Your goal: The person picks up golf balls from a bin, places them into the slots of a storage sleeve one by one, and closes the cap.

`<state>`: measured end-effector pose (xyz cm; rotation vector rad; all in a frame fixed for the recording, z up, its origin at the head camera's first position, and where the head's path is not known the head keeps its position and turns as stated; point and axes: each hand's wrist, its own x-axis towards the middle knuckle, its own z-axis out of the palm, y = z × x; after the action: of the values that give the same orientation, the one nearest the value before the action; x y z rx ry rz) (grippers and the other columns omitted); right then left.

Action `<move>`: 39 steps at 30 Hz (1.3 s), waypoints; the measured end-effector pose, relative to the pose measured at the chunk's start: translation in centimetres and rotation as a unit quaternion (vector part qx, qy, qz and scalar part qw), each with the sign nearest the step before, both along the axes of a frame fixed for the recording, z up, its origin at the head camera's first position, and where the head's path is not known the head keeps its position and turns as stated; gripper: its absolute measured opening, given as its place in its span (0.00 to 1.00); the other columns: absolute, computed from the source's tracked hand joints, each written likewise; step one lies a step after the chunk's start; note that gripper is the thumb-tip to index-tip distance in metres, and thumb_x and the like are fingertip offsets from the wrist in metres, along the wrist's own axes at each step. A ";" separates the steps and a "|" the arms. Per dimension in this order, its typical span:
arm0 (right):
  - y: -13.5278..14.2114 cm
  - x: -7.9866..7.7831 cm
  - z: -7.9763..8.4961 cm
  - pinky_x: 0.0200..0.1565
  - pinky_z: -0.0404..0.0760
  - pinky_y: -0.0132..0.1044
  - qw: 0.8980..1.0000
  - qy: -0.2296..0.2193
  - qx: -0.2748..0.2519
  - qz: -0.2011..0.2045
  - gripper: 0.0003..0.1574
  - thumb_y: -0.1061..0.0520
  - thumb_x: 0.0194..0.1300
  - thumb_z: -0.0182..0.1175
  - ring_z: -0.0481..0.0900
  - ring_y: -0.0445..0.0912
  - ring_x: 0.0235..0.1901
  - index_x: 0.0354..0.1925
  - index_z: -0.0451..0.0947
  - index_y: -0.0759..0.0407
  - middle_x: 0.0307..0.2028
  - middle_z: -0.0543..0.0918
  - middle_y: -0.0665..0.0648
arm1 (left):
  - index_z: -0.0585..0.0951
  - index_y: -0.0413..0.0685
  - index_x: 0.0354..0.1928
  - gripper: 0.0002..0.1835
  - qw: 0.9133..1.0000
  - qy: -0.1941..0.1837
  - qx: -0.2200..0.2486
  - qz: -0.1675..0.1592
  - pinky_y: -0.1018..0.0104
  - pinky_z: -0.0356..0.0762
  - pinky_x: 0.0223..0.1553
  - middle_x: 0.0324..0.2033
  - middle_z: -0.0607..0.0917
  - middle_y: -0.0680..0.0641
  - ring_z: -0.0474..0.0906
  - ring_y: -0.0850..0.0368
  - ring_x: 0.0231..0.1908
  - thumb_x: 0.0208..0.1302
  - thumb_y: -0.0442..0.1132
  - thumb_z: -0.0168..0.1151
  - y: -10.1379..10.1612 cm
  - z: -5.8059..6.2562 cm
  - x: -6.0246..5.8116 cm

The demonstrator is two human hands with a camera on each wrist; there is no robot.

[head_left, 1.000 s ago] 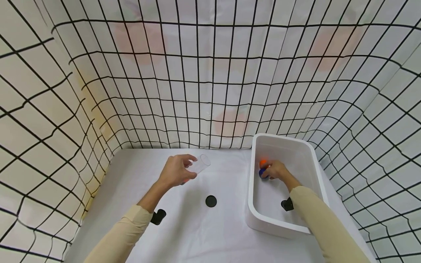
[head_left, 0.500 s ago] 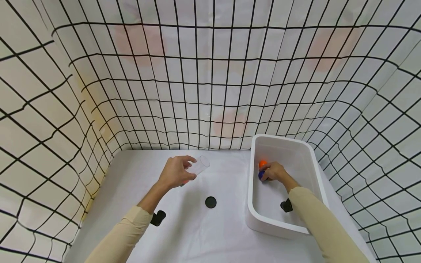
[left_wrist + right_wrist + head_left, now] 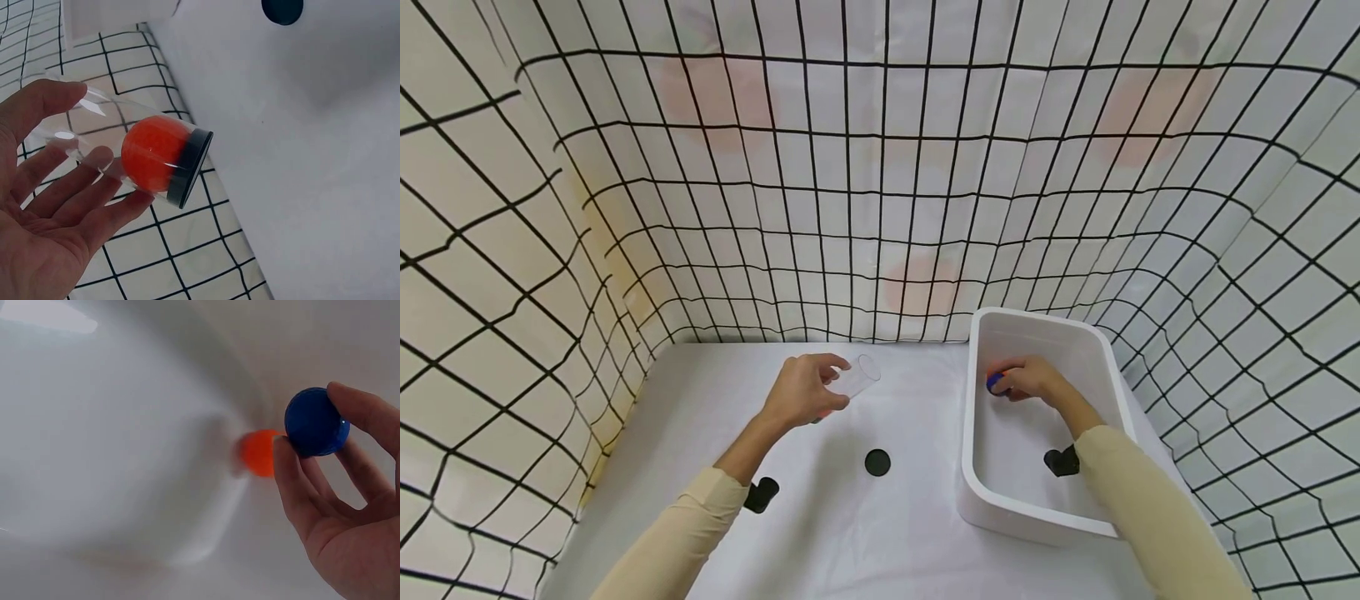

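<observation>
My left hand (image 3: 805,392) grips a clear plastic tube (image 3: 861,375) above the table, its open end tilted up and toward the right. An orange ball (image 3: 153,153) lies inside, against the black cap (image 3: 190,169) at the tube's lower end. Inside the white bin, my right hand (image 3: 1033,379) pinches a blue ball (image 3: 314,422) between thumb and fingers. Behind that, a second orange ball (image 3: 259,453) rests in the bin by its wall; in the head view, the hand and blue ball cover most of it.
The white bin (image 3: 967,450) stands on the right of the white-covered table (image 3: 850,542). A dark round disc (image 3: 877,462) lies on the table between the hands. Black netting (image 3: 880,196) encloses the back and both sides.
In the head view, my right hand and the blue ball have shifted toward the bin's far end, now overlapping the orange ball. The left hand and tube have stayed nearly still.
</observation>
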<state>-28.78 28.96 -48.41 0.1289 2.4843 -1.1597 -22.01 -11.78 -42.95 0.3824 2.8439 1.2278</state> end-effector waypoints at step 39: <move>-14.3 5.5 11.8 0.46 0.86 0.43 0.981 0.110 -0.077 0.142 0.25 0.51 0.58 0.74 0.88 0.48 0.39 0.55 0.84 0.52 0.48 0.87 0.61 | 0.88 0.52 0.49 0.22 0.999 0.012 -0.024 -0.031 0.63 0.86 0.32 0.40 0.90 0.45 0.87 0.54 0.37 0.48 0.38 0.79 3.5 1.5 0.4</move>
<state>-23.24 14.70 -36.58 -0.4037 2.4780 -1.2930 -21.60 -8.28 -41.42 0.4836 2.8524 1.1512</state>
